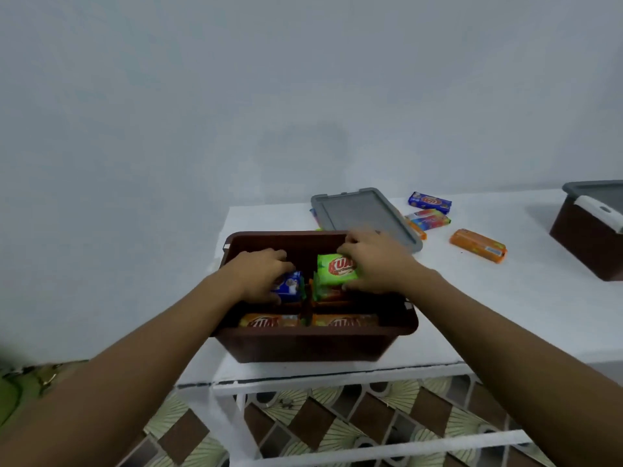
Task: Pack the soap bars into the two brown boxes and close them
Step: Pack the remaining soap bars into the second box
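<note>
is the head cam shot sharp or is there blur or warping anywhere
Head view: soft throughout, the right hand motion-blurred over the green soap bar; wide-angle warping bends the table edges; lighting flat and dim, no glare; the second brown box is cropped at right.

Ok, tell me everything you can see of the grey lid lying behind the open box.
The grey lid looks like moulded plastic: rectangular, rounded corners, a raised rim around a flat sunken panel, small tabs on its far edge. It is off the box, lying on the white table just behind the open brown box, turned at an angle to it. Its near end is hidden behind the right hand. A multicoloured soap bar lies close by its right edge; whether they touch is unclear.
</note>
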A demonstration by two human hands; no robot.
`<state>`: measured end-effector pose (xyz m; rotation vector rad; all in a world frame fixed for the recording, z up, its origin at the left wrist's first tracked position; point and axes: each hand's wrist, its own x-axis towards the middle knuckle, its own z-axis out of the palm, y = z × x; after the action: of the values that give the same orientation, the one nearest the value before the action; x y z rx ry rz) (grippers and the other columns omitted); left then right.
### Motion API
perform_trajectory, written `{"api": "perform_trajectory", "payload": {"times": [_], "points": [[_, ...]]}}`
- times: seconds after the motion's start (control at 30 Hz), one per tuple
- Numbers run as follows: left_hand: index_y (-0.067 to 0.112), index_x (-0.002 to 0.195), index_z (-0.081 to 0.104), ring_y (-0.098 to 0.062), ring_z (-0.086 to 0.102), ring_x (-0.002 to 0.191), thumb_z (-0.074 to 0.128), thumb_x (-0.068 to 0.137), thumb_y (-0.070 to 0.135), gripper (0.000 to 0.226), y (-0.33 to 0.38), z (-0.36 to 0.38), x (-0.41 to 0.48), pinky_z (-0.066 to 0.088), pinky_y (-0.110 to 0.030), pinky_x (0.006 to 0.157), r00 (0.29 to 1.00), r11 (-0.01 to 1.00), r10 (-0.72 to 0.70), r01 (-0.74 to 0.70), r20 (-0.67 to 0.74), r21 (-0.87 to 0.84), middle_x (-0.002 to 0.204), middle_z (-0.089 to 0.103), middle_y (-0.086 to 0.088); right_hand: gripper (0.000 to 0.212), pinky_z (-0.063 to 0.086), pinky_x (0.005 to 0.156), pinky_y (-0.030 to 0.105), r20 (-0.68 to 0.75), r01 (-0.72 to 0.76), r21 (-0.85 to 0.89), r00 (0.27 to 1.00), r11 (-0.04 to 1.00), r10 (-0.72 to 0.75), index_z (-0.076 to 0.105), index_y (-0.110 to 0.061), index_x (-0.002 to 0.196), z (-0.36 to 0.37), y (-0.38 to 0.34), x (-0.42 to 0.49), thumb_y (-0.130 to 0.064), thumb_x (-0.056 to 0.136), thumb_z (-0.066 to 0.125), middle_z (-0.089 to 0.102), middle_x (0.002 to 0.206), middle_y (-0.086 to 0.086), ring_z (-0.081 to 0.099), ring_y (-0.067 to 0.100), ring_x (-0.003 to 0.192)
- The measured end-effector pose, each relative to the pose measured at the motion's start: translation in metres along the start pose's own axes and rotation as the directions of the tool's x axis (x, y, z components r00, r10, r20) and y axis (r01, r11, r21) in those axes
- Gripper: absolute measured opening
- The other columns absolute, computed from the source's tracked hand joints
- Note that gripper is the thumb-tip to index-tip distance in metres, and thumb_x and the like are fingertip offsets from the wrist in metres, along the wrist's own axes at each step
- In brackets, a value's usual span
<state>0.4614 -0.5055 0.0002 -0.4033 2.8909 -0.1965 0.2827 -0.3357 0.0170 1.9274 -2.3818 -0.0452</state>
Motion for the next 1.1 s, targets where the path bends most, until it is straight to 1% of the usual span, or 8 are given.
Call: {"api": "perform_trajectory", "payload": {"times": [0.1, 0.3, 0.4, 0.63, 0.73, 0.8, 0.93, 1.1], "points": [[0.024, 0.145, 0.034, -0.023, 0.044, 0.123, 0.071, 0.081, 0.045, 0.077, 0.003, 0.004, 0.002, 0.048, -0.04, 0.084, 1.0, 0.999, -0.024, 0.024, -0.004, 0.038, 0.138, 0.039, -0.002, 0.046, 0.037, 0.099, 0.043, 0.03, -0.004, -0.213, 0.999, 0.977, 0.01, 0.056, -0.024, 0.127, 0.014, -0.008, 0.007, -0.046, 0.087, 0.06, 0.053, 0.121, 0.005, 0.049, 0.024, 0.113], [0.019, 0.144, 0.033, -0.027, 0.051, 0.119, 0.074, 0.079, 0.044, 0.081, 0.001, -0.006, 0.01, 0.048, -0.039, 0.084, 0.999, 0.997, -0.007, 0.005, 0.033, 0.073, 0.137, 0.047, -0.005, 0.04, 0.055, 0.077, 0.04, 0.146, 0.014, -0.14, 0.989, 0.99, 0.007, 0.053, -0.025, 0.118, 0.016, -0.015, 0.017, -0.043, 0.084, 0.064, 0.065, 0.107, 0.002, 0.063, 0.023, 0.089], [0.02, 0.144, 0.033, -0.026, 0.054, 0.117, 0.072, 0.079, 0.047, 0.081, -0.003, -0.005, 0.012, 0.047, -0.035, 0.079, 1.0, 0.996, 0.019, -0.02, 0.011, 0.091, 0.136, 0.05, -0.004, 0.05, 0.055, 0.075, 0.036, 0.123, 0.001, -0.141, 0.992, 0.99, 0.016, 0.052, -0.023, 0.123, 0.02, -0.014, 0.018, -0.045, 0.082, 0.069, 0.065, 0.106, 0.001, 0.065, 0.022, 0.089], [0.022, 0.145, 0.03, -0.026, 0.057, 0.114, 0.069, 0.082, 0.048, 0.079, -0.003, 0.001, 0.007, 0.046, -0.036, 0.078, 1.0, 0.997, -0.018, 0.017, 0.007, 0.078, 0.138, 0.05, -0.003, 0.04, 0.055, 0.074, 0.033, 0.085, 0.001, -0.144, 0.996, 0.99, 0.011, 0.059, -0.019, 0.115, 0.024, -0.012, 0.018, -0.046, 0.086, 0.064, 0.067, 0.099, 0.001, 0.065, 0.018, 0.082], [0.022, 0.142, 0.036, -0.026, 0.056, 0.115, 0.07, 0.078, 0.055, 0.08, -0.006, -0.008, 0.006, 0.047, -0.036, 0.082, 0.997, 0.999, -0.018, 0.016, 0.076, 0.031, 0.135, 0.052, -0.002, 0.028, 0.052, 0.081, 0.032, 0.119, 0.041, -0.021, 0.992, 0.999, -0.039, 0.064, -0.022, 0.099, 0.009, -0.003, 0.015, -0.047, 0.087, 0.061, 0.065, 0.096, -0.003, 0.061, 0.014, 0.085], [0.024, 0.131, 0.045, -0.023, 0.057, 0.11, 0.067, 0.08, 0.057, 0.065, -0.004, -0.013, 0.008, 0.046, -0.034, 0.077, 0.997, 1.0, 0.005, -0.004, 0.083, -0.01, 0.128, 0.054, 0.001, 0.019, 0.046, 0.084, 0.03, 0.066, 0.052, 0.1, 0.996, 0.994, -0.059, 0.064, -0.024, 0.092, -0.001, 0.017, 0.008, -0.042, 0.089, 0.059, 0.062, 0.095, -0.007, 0.057, 0.012, 0.089], [0.027, 0.108, 0.051, -0.014, 0.053, 0.089, 0.06, 0.087, 0.051, 0.033, 0.013, -0.03, 0.02, 0.044, -0.031, 0.067, 0.993, 0.991, 0.071, -0.081, -0.092, -0.104, 0.107, 0.058, 0.005, 0.01, 0.047, 0.088, 0.027, -0.187, 0.078, 0.475, 0.982, 0.876, 0.013, 0.071, -0.022, 0.096, 0.001, 0.071, -0.019, -0.023, 0.092, 0.062, 0.068, 0.107, -0.012, 0.059, 0.003, 0.1], [0.025, 0.1, 0.052, -0.015, 0.053, 0.08, 0.053, 0.093, 0.046, 0.022, 0.052, -0.056, 0.046, 0.041, -0.03, 0.061, 0.954, 0.99, 0.065, -0.1, -0.292, -0.104, 0.089, 0.056, 0.009, 0.018, 0.048, 0.086, 0.027, -0.309, 0.019, 0.516, 0.937, 0.856, 0.165, 0.069, -0.021, 0.108, 0.03, 0.107, -0.039, -0.02, 0.091, 0.064, 0.066, 0.113, -0.006, 0.057, 0.009, 0.103]]}}
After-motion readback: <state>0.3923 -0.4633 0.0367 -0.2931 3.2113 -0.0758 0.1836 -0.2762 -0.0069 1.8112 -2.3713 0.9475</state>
